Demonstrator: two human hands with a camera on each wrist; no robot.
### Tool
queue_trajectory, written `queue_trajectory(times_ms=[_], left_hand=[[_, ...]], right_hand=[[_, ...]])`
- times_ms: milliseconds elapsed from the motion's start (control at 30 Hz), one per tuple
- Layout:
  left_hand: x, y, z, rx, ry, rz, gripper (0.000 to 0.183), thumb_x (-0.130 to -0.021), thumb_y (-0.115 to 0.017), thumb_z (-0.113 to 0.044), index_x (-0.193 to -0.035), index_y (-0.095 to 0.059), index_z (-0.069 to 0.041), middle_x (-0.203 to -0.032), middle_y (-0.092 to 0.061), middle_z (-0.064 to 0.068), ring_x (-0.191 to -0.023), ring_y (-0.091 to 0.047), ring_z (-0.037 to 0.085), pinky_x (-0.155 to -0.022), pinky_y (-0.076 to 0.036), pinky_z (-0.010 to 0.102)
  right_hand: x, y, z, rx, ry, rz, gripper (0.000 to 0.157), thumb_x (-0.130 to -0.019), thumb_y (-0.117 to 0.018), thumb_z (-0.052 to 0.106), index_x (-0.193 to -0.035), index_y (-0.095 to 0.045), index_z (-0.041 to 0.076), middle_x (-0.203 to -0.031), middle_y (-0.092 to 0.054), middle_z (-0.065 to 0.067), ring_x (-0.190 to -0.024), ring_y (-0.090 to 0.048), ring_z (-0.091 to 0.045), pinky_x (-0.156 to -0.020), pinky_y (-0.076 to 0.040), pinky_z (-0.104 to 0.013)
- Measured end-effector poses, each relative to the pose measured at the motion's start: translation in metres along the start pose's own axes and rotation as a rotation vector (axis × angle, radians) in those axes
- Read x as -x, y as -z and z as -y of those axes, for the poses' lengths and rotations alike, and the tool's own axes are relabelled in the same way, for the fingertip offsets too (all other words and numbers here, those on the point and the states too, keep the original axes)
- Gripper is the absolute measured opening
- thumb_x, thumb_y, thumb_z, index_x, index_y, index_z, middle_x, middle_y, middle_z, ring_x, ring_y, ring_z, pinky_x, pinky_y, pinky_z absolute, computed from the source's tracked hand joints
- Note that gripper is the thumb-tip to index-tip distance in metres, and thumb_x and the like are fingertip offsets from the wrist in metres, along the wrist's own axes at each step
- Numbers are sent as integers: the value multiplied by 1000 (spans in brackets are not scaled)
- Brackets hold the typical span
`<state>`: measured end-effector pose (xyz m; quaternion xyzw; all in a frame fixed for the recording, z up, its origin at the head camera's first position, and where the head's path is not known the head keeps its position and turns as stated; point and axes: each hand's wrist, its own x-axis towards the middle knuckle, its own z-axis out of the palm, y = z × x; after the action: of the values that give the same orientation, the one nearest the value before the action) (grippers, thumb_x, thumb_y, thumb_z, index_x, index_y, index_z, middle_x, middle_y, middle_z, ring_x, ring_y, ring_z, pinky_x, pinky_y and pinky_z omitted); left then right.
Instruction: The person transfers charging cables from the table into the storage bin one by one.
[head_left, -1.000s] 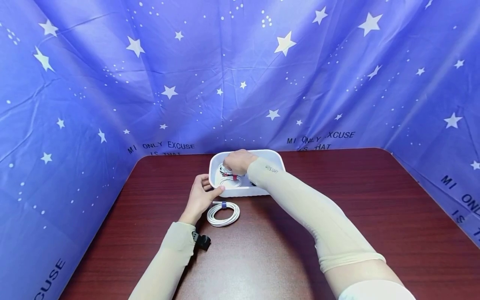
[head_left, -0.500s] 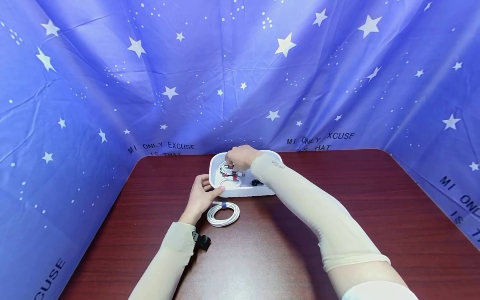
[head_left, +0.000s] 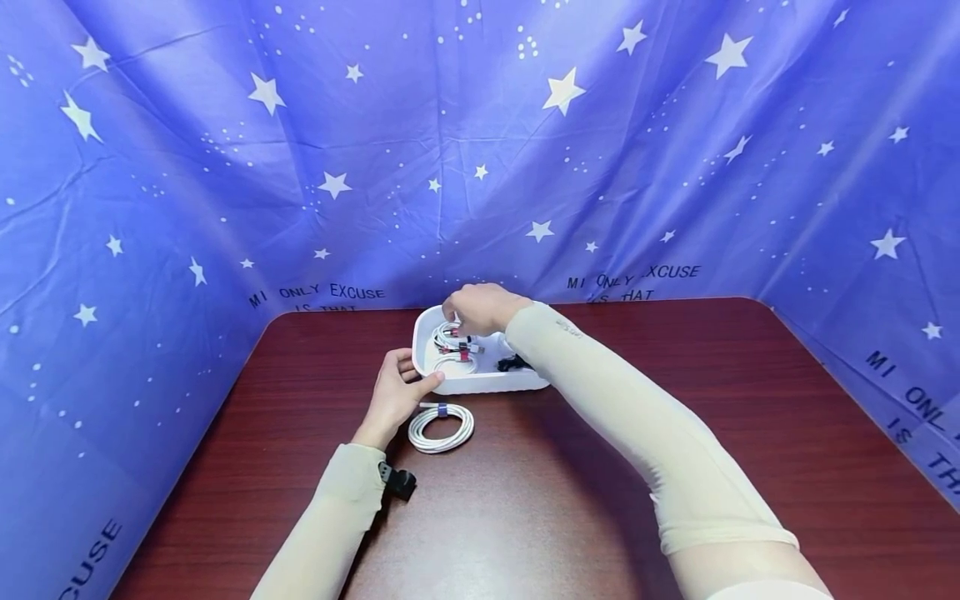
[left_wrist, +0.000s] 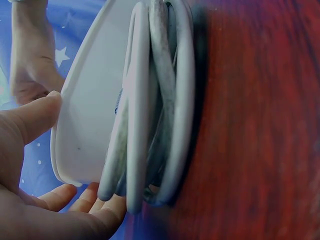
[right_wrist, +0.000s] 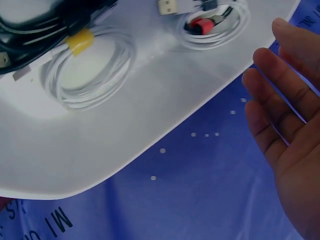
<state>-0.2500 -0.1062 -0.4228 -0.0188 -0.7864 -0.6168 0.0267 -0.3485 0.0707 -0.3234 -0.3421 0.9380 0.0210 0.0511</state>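
My left hand [head_left: 390,396] grips the near left corner of a white plastic bin [head_left: 487,383], thumb at the rim and fingers along the outer side. My right hand [head_left: 483,307] hovers over the bin's far side, its fingers loosely bent and holding nothing in the right wrist view. Beneath it lie coiled white USB cables with red ties [head_left: 450,342]. The right wrist view also shows a white cable coil [right_wrist: 90,102] with a yellow tie and a black cable bundle [right_wrist: 45,30]. My sleeve partly covers the bin's right end.
A thicker white cable coil [head_left: 441,447] with a blue tie lies on the dark red wooden table [head_left: 675,400], just in front of the bin. A blue star-printed curtain [head_left: 480,150] hangs behind and along both sides of the table.
My right hand has lifted out of the bin, up and back from the coils, uncovering the red-tied cables and the black bundle. The left hand stays at the bin's corner.
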Motion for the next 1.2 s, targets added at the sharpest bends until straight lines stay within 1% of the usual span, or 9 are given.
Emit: queue_trajectory(times_ms=[67, 233, 433, 533, 633, 767, 867, 1067, 1200], left_hand=[[0, 0, -1, 1, 5, 2, 65, -79, -78, -10, -130, -41, 4, -121, -53, 24, -114, -56, 33, -90, -49, 37], [0, 1, -1, -9, 7, 5, 65, -79, -78, -10, -130, -41, 4, -120, -53, 24, -114, -56, 33, -89, -49, 37], [1, 2, -1, -7, 9, 7, 65, -79, -78, -11, -130, -41, 3, -121, -53, 23, -114, -56, 33, -89, -49, 37], [1, 2, -1, -9, 15, 6, 65, -79, -78, -11, -130, -41, 3, -121, -53, 23, -114, -56, 34, -90, -49, 38], [2, 1, -2, -10, 16, 4, 65, -79, -78, -11, -130, -41, 3, -121, -54, 23, -114, -55, 33, -91, -49, 39], [1, 0, -2, -1, 16, 5, 65, -79, -78, -10, -130, -41, 3, -121, -53, 24, -114, -56, 34, -90, -49, 38], [1, 0, -2, 8, 17, 8, 65, -79, -78, -9, -130, -40, 3, -122, -53, 24, -114, -56, 34, -89, -50, 36], [1, -1, -1, -9, 8, 4, 64, -79, -77, -9, -130, -40, 4, -121, -54, 24, -114, -56, 34, -88, -51, 36], [0, -1, -1, -25, 0, 0, 64, -79, -77, -9, -130, -41, 4, -121, -54, 25, -113, -57, 34, -88, -51, 37]], right_hand=[[3, 2, 2, -23, 16, -15, 27, -85, -72, 24, -111, -68, 18, -89, -65, 5, -83, -60, -14, -74, -50, -39], [16, 7, 5, -84, 49, -33, 29, -86, -71, 23, -114, -67, 17, -94, -66, 4, -87, -61, -13, -77, -49, -39], [34, 9, 6, -132, 94, -68, 22, -85, -70, 23, -107, -67, 20, -88, -66, 7, -83, -60, -12, -75, -49, -38], [43, 6, 6, -154, 116, -86, 19, -86, -69, 22, -105, -68, 22, -88, -66, 9, -83, -60, -10, -75, -49, -35], [51, 2, 7, -181, 142, -109, 22, -86, -69, 22, -108, -68, 21, -91, -67, 7, -83, -60, -9, -76, -49, -32], [61, -3, 12, -212, 210, -145, 20, -86, -70, 21, -106, -67, 17, -96, -69, 1, -86, -61, -10, -78, -49, -31], [68, -5, 18, -218, 249, -169, 17, -85, -70, 20, -102, -67, 16, -95, -69, 2, -87, -62, -11, -78, -49, -30], [81, -10, 30, -226, 269, -180, 22, -84, -71, 19, -106, -68, 14, -96, -69, 0, -90, -64, -18, -78, -49, -32], [88, -14, 37, -235, 272, -182, 25, -85, -71, 20, -108, -68, 14, -99, -68, 1, -92, -63, -16, -79, -49, -31]])
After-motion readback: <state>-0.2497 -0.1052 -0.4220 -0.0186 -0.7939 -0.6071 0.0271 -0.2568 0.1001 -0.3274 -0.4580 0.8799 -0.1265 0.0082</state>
